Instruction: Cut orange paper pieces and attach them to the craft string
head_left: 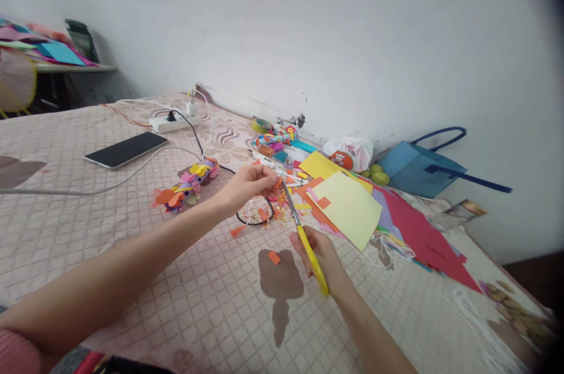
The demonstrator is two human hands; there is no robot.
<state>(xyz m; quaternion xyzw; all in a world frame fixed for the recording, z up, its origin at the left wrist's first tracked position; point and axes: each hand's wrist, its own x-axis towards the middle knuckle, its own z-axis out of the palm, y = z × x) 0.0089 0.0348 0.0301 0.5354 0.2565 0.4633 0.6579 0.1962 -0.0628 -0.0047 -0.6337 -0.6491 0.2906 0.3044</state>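
My left hand pinches a small orange piece of paper between thumb and fingertips. In my right hand is a pair of scissors with yellow handles, its metal blades pointing up at the orange paper. The blade tips are right beside the paper; whether they touch it I cannot tell. Below, a loose orange scrap lies on the patterned tablecloth. Paper snippets and a black cord loop lie under and beyond my hands.
Left of my hands lies a decorated purple roll, with a tablet and power strip farther back. To the right are a pale yellow sheet, red paper, white string and a blue bag by the wall.
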